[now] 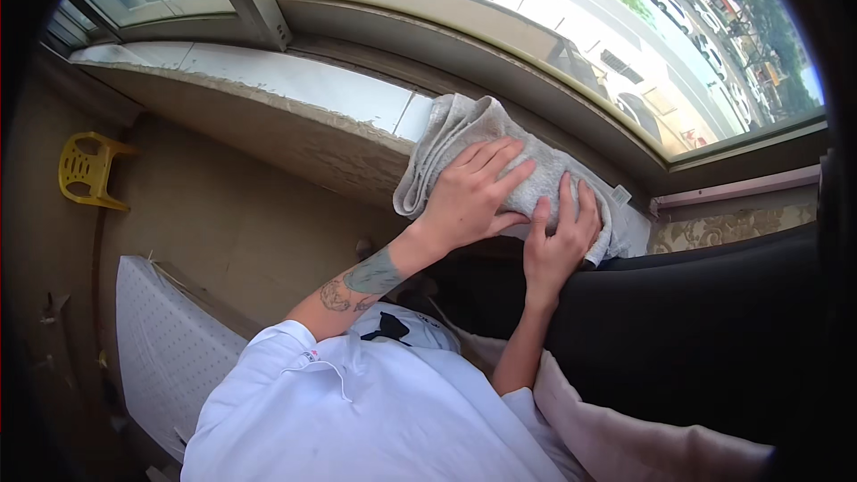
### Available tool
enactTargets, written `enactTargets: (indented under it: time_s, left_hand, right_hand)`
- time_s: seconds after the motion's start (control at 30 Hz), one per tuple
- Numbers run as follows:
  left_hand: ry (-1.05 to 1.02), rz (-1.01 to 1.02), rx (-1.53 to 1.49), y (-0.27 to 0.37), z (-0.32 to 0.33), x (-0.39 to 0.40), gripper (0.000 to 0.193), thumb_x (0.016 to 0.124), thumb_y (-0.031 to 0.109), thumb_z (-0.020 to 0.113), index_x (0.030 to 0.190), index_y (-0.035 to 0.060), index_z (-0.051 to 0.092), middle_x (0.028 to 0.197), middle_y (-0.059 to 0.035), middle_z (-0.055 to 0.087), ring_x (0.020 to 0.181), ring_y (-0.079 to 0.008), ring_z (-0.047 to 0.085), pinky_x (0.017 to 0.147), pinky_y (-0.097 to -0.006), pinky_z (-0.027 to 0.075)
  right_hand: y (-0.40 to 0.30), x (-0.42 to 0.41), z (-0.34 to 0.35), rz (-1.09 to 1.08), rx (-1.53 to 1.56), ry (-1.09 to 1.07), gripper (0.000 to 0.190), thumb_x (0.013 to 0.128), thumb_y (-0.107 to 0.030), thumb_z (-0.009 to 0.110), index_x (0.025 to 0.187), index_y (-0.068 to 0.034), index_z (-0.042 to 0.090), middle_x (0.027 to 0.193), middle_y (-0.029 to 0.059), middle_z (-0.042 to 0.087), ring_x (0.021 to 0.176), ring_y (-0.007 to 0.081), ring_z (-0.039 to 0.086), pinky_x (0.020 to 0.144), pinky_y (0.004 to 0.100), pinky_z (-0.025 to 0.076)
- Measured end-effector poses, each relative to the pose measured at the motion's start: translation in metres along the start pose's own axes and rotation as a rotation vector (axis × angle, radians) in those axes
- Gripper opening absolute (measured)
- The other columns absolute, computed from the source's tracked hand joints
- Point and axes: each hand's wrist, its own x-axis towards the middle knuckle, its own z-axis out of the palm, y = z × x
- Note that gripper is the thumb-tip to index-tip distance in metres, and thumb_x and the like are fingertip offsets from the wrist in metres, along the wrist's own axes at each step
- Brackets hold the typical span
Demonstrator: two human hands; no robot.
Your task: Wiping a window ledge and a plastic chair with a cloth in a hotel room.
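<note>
A grey terry towel (462, 120), folded into several layers, lies across the white-tiled windowsill (294, 87). My left hand (475, 191) rests flat on its middle, fingers spread and pointing towards the window. Close by on the right, my right hand (566, 231) lies on the towel near its right end, with the fingers apart and slightly bent. The two thumbs almost meet. A small pale tag (621, 196) sticks out at the towel's right end. The sill directly beneath the towel is hidden.
Beyond the sill are a metal window frame (251, 0) and glass, with a street and parked cars below. Black fabric (676, 328) covers something at my right, beside pale pink cloth (602, 408). To the left stand a yellow plastic chair (87, 171) and a dotted white-covered piece (174, 348).
</note>
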Motion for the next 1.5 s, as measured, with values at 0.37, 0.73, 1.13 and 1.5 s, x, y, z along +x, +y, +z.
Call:
enactTargets:
  time_s: [0.37,0.73,1.13,1.5]
  left_hand:
    - [0.066,0.068,0.221,-0.148,-0.124,-0.033,0.067,0.062,0.050,0.077,0.119,0.0169,0.068,0.130,-0.0015,0.061,0.118,-0.0215,0.059,0.103,-0.0373,0.045]
    - [0.196,-0.011,0.191,-0.314,-0.292,-0.118,0.049,0.063,0.018,0.082,0.110,0.0128,0.068,0.118,0.0017,0.066,0.109,-0.0204,0.062,0.099,-0.0369,0.046]
    - [0.336,-1.059,0.259,-0.368,-0.383,-0.463,0.025,0.089,0.024,0.067,0.103,0.0050,0.061,0.092,-0.0097,0.064,0.074,-0.0307,0.061,0.066,-0.0380,0.049]
    - [0.301,-1.288,0.240,-0.530,-0.468,-0.530,0.030,0.090,0.036,0.065,0.099,0.0075,0.059,0.094,-0.0085,0.065,0.085,-0.0311,0.062,0.075,-0.0411,0.050]
  right_hand:
    - [-0.164,0.015,0.067,-0.109,0.122,-0.314,0.084,0.090,-0.055,0.059,0.147,0.002,0.036,0.151,0.0273,0.031,0.144,0.0452,0.022,0.109,0.0509,0.035]
    - [-0.389,0.001,0.176,-0.255,0.124,-0.068,0.081,0.064,-0.001,0.078,0.139,-0.005,0.049,0.143,0.0194,0.042,0.132,0.0393,0.040,0.110,0.0457,0.035]
    - [-0.601,-0.157,0.364,-0.827,0.644,-1.155,0.043,0.070,-0.005,0.072,0.113,-0.013,0.070,0.100,0.0059,0.068,0.090,0.0304,0.062,0.087,0.0401,0.046]
    - [-0.772,-0.140,0.509,-1.006,0.648,-1.385,0.042,0.067,-0.011,0.080,0.109,-0.009,0.072,0.100,0.0096,0.073,0.089,0.0311,0.066,0.083,0.0378,0.050]
